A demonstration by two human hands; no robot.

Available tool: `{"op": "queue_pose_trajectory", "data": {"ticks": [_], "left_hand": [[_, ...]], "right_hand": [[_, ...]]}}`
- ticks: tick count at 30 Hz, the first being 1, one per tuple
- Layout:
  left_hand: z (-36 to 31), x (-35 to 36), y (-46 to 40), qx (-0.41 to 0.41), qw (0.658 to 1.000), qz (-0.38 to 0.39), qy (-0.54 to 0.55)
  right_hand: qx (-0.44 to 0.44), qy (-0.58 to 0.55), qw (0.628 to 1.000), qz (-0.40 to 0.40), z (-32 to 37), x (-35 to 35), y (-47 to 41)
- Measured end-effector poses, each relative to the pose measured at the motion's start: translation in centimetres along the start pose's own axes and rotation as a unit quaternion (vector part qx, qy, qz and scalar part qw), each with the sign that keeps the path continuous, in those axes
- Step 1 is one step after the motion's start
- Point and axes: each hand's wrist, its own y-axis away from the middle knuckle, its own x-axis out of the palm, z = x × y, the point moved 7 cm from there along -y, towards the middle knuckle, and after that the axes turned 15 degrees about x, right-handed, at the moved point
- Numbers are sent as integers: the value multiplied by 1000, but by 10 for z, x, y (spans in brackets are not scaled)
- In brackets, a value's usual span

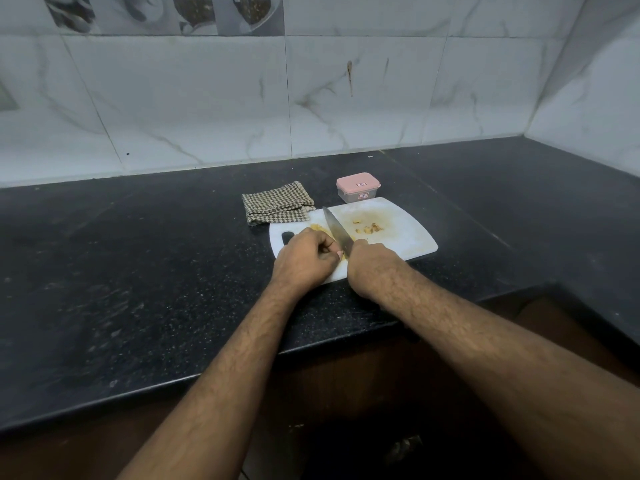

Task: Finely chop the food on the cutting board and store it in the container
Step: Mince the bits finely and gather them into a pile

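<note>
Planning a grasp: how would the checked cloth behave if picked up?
The cloth lies folded in soft layers, so it is likely floppy and would unfold or drape when lifted. It looks thin, so probably light. One edge overlaps the board, so pulling it might nudge that.

Tabletop (156,271): black speckled stone, polished, faint sheen. White rounded plastic cutting board (408,237): matt, yellow-stained. Steel knife blade (337,230): smooth, dull-glossy. Brown-and-cream checked woven cloth (277,202) at 10 o'clock of board: rough. Translucent plastic container with pink lid (357,187) at 12 o'clock: smooth. Marble-look wall tiles (346,98): glossy.
</note>
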Motion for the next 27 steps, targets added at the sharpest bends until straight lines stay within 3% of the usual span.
{"op": "queue_pose_trajectory", "data": {"ticks": [7, 27], "left_hand": [[0, -1, 1, 4, 1000, -2, -3], [-9, -1, 2, 44, 997, -7, -61]], "right_hand": [[7, -24, 999, -28, -7, 7, 6], [14, 27, 999, 16, -3, -2, 1]]}}
